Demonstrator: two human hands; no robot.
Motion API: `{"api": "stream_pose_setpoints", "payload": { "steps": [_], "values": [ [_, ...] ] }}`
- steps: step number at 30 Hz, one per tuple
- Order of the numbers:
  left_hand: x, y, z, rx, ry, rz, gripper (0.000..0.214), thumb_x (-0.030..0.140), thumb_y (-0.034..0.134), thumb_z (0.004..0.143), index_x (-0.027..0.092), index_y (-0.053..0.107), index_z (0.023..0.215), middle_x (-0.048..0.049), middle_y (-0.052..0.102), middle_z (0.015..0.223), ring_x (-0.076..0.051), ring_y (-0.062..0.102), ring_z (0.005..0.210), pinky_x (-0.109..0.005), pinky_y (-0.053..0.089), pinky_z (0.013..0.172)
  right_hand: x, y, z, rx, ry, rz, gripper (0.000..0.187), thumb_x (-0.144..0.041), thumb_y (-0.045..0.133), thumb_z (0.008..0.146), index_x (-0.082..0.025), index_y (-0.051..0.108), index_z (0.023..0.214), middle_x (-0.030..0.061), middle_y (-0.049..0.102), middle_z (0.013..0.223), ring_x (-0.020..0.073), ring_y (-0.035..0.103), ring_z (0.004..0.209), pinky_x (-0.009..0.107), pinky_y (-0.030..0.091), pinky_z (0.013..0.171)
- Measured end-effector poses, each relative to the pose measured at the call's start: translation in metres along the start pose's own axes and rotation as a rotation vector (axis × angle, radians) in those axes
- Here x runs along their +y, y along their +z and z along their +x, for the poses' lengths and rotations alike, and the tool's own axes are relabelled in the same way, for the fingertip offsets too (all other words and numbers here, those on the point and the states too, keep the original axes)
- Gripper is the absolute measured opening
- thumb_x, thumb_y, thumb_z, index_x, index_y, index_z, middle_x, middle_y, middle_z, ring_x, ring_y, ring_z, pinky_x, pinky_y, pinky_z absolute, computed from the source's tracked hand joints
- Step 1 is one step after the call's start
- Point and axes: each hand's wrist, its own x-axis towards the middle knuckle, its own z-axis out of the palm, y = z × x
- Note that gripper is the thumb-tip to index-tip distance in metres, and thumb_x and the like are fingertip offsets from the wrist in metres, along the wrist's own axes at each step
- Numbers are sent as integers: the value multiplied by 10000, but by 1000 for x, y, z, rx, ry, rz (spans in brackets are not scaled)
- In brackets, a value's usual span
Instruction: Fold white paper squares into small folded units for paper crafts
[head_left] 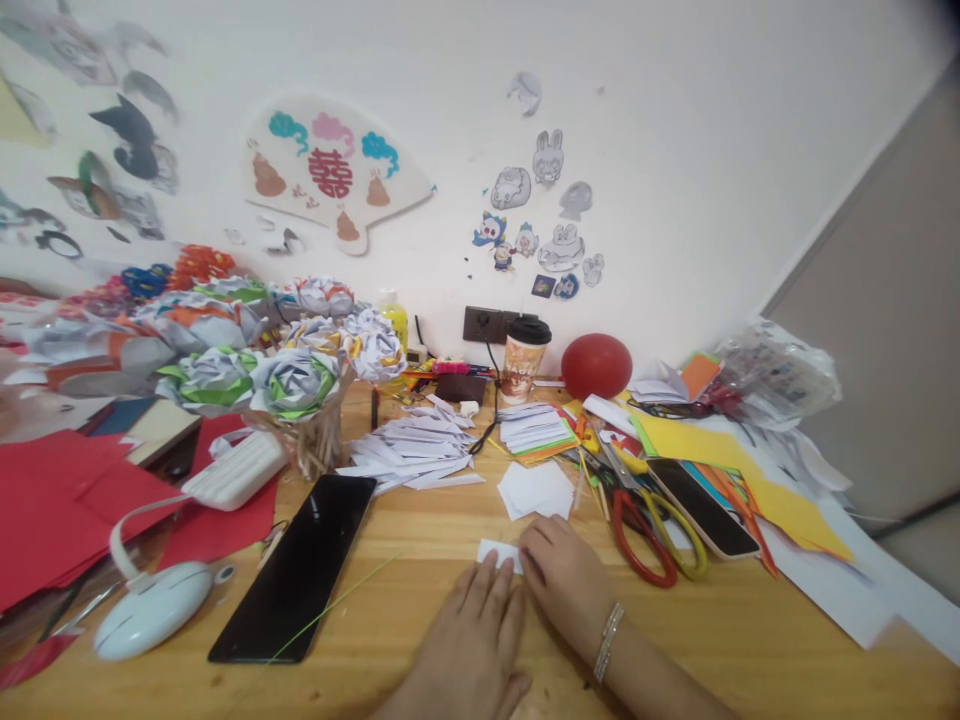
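Tablet (300, 560): black, glassy face, glossy. Tabletop (750, 635) under tablet: wood, smooth, faint sheen, grain showing. Right of tablet: small slip (487, 547), matt white paper; bracelet (609, 640), shiny, metal-looking; scissors (631, 489), handles smooth red and yellow plastic, blades bare metal; yellow sheets (795, 512), smooth paper. Left of tablet: rounded device (154, 610), smooth white plastic, soft gloss; red sheets (67, 500), flat matt paper. Beyond tablet: flowers (296, 380), creased matt paper; loose strips (416, 445), matt white paper. Beyond and right of tablet: balloon (597, 366), red, smooth, rubbery; bag (784, 375), clear plastic, crumpled, shiny.
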Motion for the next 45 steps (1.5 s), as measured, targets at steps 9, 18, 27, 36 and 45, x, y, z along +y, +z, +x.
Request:
{"api": "stream_pose_setpoints", "payload": {
  "steps": [9, 18, 27, 36, 45],
  "values": [
    [-2, -8, 0, -55, -28, -22, 601, 276, 568, 808, 89, 376, 1346, -214, 253, 1418, -357, 223, 1312, -466, 275, 1059, 4, -14, -4, -135, 129, 90, 167, -96, 568, 781, -166, 588, 931, 85, 562, 966, 238, 488, 908, 358, 409, 792],
    [-5, -23, -2, -123, -26, -15, 589, 259, 556, 817, 157, 355, 1361, -167, 263, 1424, -339, 224, 1320, -586, 196, 1045, 40, -27, -28, -111, 110, 242, 257, -142, 559, 769, -223, 580, 1012, 56, 532, 1037, 219, 466, 999, 355, 382, 863],
    [-13, -11, -5, -19, 34, 19, 621, 276, 593, 797, 194, 352, 1363, -144, 284, 1430, -343, 232, 1316, -568, 193, 1058, 37, -20, -27, -33, 234, 401, 101, -122, 555, 712, -198, 580, 773, 38, 578, 926, 211, 500, 943, 351, 384, 848],
    [-8, -16, -2, -57, -33, 42, 614, 284, 609, 788, 198, 378, 1350, -145, 303, 1422, -375, 226, 1310, -602, 219, 1032, 27, -15, -12, -132, 456, 555, 159, -46, 559, 646, -172, 614, 726, -15, 597, 650, 138, 544, 632, 223, 404, 589],
    [-6, -12, -6, -5, 9, 42, 577, 271, 518, 845, 235, 313, 1383, -82, 298, 1437, -375, 193, 1325, -626, 170, 1038, 20, -12, -14, -73, 403, 456, 144, -72, 508, 686, -176, 607, 679, 1, 616, 661, 151, 547, 646, 243, 408, 610]
  ]
}}
